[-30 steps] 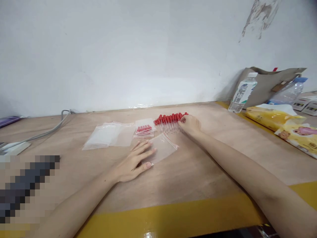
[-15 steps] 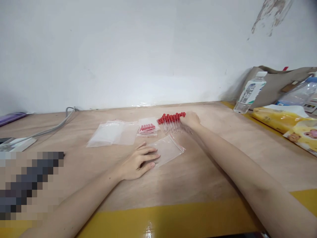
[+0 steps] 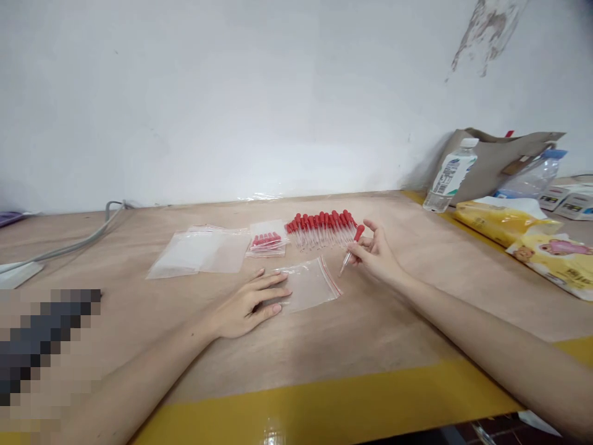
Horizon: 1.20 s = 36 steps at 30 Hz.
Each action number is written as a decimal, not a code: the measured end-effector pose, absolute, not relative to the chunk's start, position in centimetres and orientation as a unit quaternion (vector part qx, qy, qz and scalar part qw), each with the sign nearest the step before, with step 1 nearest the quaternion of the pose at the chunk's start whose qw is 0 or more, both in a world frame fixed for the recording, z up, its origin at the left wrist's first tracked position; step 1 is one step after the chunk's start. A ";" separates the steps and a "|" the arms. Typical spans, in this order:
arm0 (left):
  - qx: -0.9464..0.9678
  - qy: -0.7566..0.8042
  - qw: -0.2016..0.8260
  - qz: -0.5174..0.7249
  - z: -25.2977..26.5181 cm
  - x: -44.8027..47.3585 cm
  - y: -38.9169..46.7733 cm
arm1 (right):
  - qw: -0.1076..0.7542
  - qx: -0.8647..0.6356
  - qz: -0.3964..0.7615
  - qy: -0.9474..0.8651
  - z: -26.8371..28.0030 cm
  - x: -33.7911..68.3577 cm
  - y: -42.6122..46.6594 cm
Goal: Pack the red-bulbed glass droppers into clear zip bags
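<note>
Between the fingers of my right hand [image 3: 375,252] is a dropper [image 3: 358,233] with a red rubber bulb and a clear tube, its tip slanting down to the left. My left hand [image 3: 248,304] lies with spread fingers on the left end of a clear zip bag [image 3: 308,287], which rests flat with its red-lined mouth toward my right hand. Behind the bag, a row of droppers [image 3: 319,230] lies side by side, red bulbs toward the wall. Left of them, filled zip bags [image 3: 267,244] with red bulbs showing are stacked.
Flat zip bags [image 3: 197,250] lie overlapped at the left of the table [image 3: 259,361]. A grey cable [image 3: 88,240] runs along the far left. A water bottle [image 3: 451,176], a grey bag [image 3: 491,164] and yellow tissue packs [image 3: 500,219] stand or lie at the right.
My right hand has come from the right end of the dropper row toward me, now with one dropper in its fingers. My left hand still rests on the bag. The camera view has shifted slightly.
</note>
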<state>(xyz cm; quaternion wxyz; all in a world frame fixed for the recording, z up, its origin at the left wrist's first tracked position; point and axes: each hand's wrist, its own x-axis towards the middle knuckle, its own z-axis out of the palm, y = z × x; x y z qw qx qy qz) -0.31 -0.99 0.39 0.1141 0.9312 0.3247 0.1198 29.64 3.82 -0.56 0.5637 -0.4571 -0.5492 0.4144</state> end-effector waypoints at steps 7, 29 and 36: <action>0.932 0.320 0.108 0.135 0.3 -0.5 -1.1 | 0.541 -0.436 0.460 -0.552 -1.9 28.2 3.2; 0.926 0.334 0.113 0.138 -0.1 -0.7 -1.0 | 0.286 -0.336 0.553 -0.707 -1.0 29.9 2.3; 0.931 0.322 0.117 0.126 0.0 -0.8 -0.8 | 0.242 -0.370 0.523 -0.729 -0.8 30.1 2.8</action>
